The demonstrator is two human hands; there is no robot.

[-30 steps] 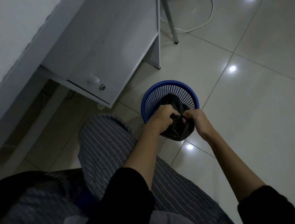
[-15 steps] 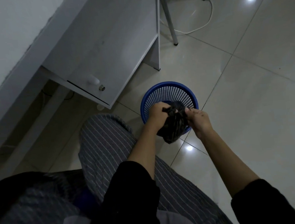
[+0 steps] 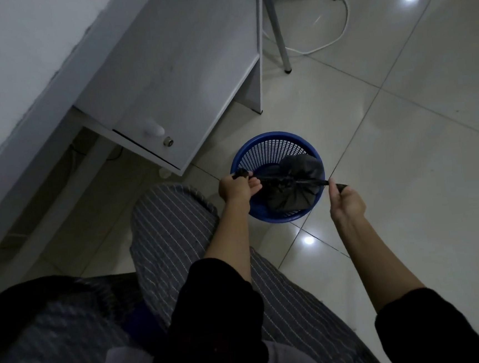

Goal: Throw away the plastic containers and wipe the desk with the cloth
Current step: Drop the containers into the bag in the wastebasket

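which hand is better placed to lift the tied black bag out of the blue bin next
Probably the left hand. It grips its twisted end of the black bag right at the rim of the blue bin, close to the knot. The right hand holds the other end outside the rim, farther out.

Dim in here, the whole scene grey and underexposed, with two hard white glare spots bouncing off the glossy floor tiles (image 3: 420,142) from lights overhead. Deep shadow pools under the desk (image 3: 175,59) and swallows the dark sleeves at the bottom, where detail is lost. Straight edges bow outward toward the corners from the wide lens, and the picture looks soft and slightly smeared throughout.
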